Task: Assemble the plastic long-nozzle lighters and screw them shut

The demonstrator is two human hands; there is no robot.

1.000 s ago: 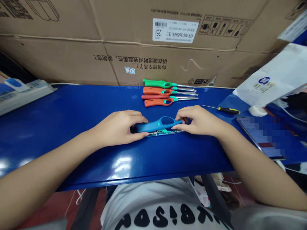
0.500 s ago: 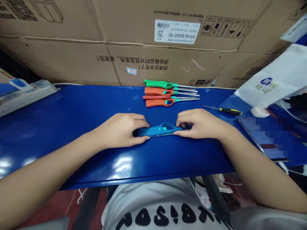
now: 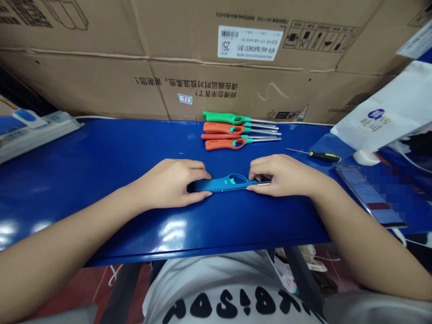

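A blue long-necked lighter point(image 3: 216, 185) lies sideways low over the blue table, its handle to the left and its metal neck to the right. My left hand point(image 3: 175, 182) is closed around the handle's end, thumb on the near side and fingers on the far side. At the other end, my right hand point(image 3: 280, 174) pinches the lighter where the handle meets the neck; the neck's tip runs under the palm. A teal trigger shows inside the lighter's loop. Farther back lie several similar lighters, including a green one point(image 3: 222, 118) and an orange one point(image 3: 221, 144), necks pointing right.
A cardboard box point(image 3: 189, 67) walls off the table's back. To the right are a screwdriver point(image 3: 324, 156), a phone point(image 3: 367, 193) and a white bag point(image 3: 381, 108). A power strip point(image 3: 50, 130) sits at the left. The table's front edge point(image 3: 202, 254) runs before my body.
The seam along the lighter's near side has closed up, and the blue casing now looks whole. More of the metal neck shows by my right hand; both hands have barely moved.
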